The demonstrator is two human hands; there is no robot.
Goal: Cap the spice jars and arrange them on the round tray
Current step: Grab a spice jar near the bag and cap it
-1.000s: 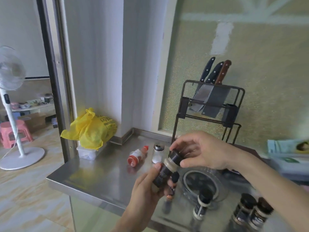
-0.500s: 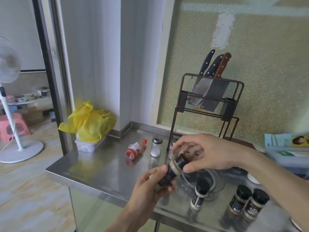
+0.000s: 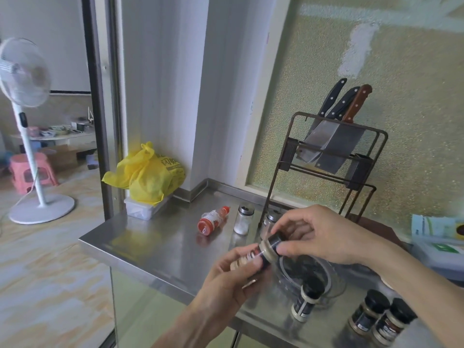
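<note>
My left hand (image 3: 227, 280) grips a dark-labelled spice jar (image 3: 253, 256), tilted above the counter. My right hand (image 3: 324, 239) pinches the jar's black cap (image 3: 276, 241) at its mouth. Behind the hands lies the round clear tray (image 3: 334, 285), partly hidden. One capped jar (image 3: 307, 301) stands at the tray's front edge. Two more capped jars (image 3: 369, 315) (image 3: 391, 325) stand together at the front right. A glass shaker (image 3: 243, 219) and a second shaker (image 3: 270, 221) stand near the rack; a red-capped bottle (image 3: 213, 221) lies on its side.
A steel counter (image 3: 155, 244) carries everything; its left and front edges drop to the floor. A knife rack (image 3: 331, 156) with three knives stands at the back. A yellow bag (image 3: 148, 177) sits on a plastic box at the far left corner. A fan (image 3: 25, 126) stands beyond.
Both hands have shifted slightly with the jar, the cap staying at its mouth. The view has swung a little, so the counter items sit differently in frame.
</note>
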